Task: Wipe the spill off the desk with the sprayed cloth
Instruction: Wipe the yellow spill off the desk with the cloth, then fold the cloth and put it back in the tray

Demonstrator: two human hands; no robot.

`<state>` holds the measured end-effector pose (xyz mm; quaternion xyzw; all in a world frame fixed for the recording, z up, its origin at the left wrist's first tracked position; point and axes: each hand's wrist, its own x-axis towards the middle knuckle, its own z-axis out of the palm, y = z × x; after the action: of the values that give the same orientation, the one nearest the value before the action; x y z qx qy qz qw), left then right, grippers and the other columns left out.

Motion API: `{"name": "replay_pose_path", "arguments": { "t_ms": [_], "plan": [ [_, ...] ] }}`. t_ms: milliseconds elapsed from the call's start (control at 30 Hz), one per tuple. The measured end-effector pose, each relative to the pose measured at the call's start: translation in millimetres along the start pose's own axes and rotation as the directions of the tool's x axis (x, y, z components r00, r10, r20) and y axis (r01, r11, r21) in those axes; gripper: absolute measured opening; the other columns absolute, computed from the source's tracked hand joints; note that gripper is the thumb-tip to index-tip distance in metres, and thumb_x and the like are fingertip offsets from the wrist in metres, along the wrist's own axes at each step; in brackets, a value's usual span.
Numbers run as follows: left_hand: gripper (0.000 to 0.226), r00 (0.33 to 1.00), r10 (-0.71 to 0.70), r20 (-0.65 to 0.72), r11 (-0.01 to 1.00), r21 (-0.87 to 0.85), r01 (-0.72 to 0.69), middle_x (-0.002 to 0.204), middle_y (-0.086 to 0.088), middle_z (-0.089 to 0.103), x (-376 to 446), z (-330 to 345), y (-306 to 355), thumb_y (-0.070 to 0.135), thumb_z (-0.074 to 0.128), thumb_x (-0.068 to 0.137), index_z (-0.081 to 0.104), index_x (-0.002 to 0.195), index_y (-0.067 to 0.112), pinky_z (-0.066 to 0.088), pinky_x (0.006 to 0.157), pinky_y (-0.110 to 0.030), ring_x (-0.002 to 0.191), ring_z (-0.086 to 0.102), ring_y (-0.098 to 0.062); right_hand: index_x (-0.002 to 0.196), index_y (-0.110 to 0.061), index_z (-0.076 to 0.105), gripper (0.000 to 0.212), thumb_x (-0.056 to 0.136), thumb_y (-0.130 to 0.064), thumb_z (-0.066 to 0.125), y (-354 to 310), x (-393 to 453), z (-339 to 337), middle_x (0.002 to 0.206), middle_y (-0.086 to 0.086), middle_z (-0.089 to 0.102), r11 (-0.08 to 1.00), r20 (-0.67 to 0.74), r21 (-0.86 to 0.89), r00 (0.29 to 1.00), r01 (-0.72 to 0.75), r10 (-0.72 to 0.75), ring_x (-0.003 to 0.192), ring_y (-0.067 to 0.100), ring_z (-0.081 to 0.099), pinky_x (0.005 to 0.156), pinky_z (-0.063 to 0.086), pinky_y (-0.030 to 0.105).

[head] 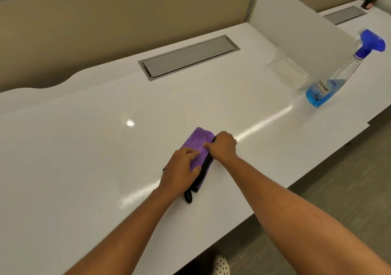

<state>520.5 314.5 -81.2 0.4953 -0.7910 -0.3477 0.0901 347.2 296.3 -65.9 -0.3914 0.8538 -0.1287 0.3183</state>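
A folded purple cloth (197, 142) with black trim and a black loop lies flat on the white desk (84, 147), near its front edge. My left hand (182, 170) presses on the cloth's near left part, fingers spread over it. My right hand (223, 146) grips the cloth's right edge with curled fingers. A blue spray bottle (336, 80) stands at the right side of the desk, well away from both hands. No spill is clearly visible on the glossy surface; only light reflections show.
A grey cable hatch (188, 57) is set into the desk behind the cloth. A white divider panel (296, 27) rises at the right, beside the bottle. Beige partition walls run along the back. The desk's front edge drops to carpet, where a spotted shoe (221, 266) shows.
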Motion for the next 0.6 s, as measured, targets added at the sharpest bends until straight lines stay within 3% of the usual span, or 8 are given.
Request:
{"name": "replay_pose_path", "arguments": {
  "t_ms": [100,233,333,400,467,500,533,600],
  "plan": [
    [0.07,1.0,0.007,0.012,1.0,0.003,-0.007,0.164,0.002,0.046,2,-1,3,0.032,0.071,0.1,0.047,0.164,0.018,0.044,0.12,-0.035,0.149,0.047,-0.02,0.08,-0.011,0.05,0.028,0.087,-0.021,0.076,-7,1,-6,0.1,0.017,0.064,0.999,0.045,0.049,0.999,-0.014,0.012,0.095,0.032,0.062,0.079,0.047,0.039],
    [0.102,0.999,-0.051,-0.021,0.999,-0.017,0.05,0.175,0.002,0.025,5,-1,16,0.051,0.073,0.094,0.015,0.174,0.026,0.044,0.12,-0.041,0.154,0.036,-0.022,0.09,-0.011,0.055,0.025,0.083,-0.018,0.078,-19,-8,-22,0.09,0.006,0.06,0.964,0.091,0.265,0.996,-0.005,-0.02,0.076,0.02,0.056,0.064,0.046,0.032],
    [0.099,0.99,-0.029,-0.139,0.991,-0.131,0.011,0.165,0.007,0.043,10,-5,27,0.054,0.077,0.092,0.023,0.171,0.03,0.048,0.116,-0.039,0.144,0.045,-0.021,0.087,-0.012,0.056,0.033,0.077,-0.026,0.085,-34,-21,-40,0.083,0.003,0.059,0.936,0.076,0.348,0.994,0.049,-0.08,0.07,0.016,0.057,0.062,0.047,0.029],
    [0.087,0.966,-0.034,-0.254,0.956,-0.291,-0.043,0.149,0.025,0.054,14,-12,37,0.044,0.078,0.095,0.032,0.168,0.036,0.047,0.105,-0.018,0.13,0.053,-0.004,0.091,-0.009,0.06,0.037,0.077,-0.029,0.087,-46,-30,-57,0.085,0.006,0.065,0.916,0.028,0.388,0.992,0.105,-0.125,0.071,0.014,0.063,0.062,0.05,0.027],
    [0.07,0.941,-0.098,-0.323,0.889,-0.453,-0.063,0.13,0.044,0.054,22,-21,47,0.031,0.076,0.1,0.043,0.161,0.042,0.045,0.089,-0.001,0.115,0.058,0.014,0.101,-0.011,0.065,0.041,0.079,-0.035,0.089,-56,-40,-80,0.095,0.005,0.076,0.876,0.032,0.456,0.981,0.157,-0.193,0.081,0.016,0.073,0.067,0.053,0.027],
    [0.06,0.934,-0.144,-0.325,0.837,-0.544,-0.06,0.122,0.044,0.057,27,-27,51,0.026,0.074,0.102,0.049,0.154,0.044,0.046,0.083,0.001,0.111,0.061,0.019,0.103,-0.015,0.066,0.04,0.081,-0.04,0.088,-61,-44,-92,0.098,0.005,0.079,0.854,0.056,0.487,0.97,0.181,-0.237,0.085,0.017,0.076,0.07,0.053,0.028],
    [0.048,0.933,-0.19,-0.305,0.765,-0.642,-0.054,0.116,0.04,0.064,33,-34,56,0.022,0.07,0.104,0.055,0.143,0.045,0.049,0.08,-0.001,0.112,0.065,0.015,0.104,-0.019,0.068,0.038,0.083,-0.046,0.085,-65,-46,-106,0.099,0.003,0.081,0.837,0.077,0.504,0.954,0.214,-0.29,0.085,0.016,0.078,0.072,0.053,0.029],
    [0.034,0.953,-0.254,-0.168,0.533,-0.846,-0.007,0.108,0.021,0.077,46,-45,62,0.014,0.062,0.105,0.067,0.126,0.04,0.057,0.082,-0.016,0.113,0.073,-0.008,0.103,-0.024,0.071,0.031,0.09,-0.052,0.076,-66,-46,-129,0.095,-0.003,0.083,0.813,0.035,0.49,0.925,0.314,-0.378,0.081,0.009,0.078,0.074,0.053,0.03]
  ]
}}
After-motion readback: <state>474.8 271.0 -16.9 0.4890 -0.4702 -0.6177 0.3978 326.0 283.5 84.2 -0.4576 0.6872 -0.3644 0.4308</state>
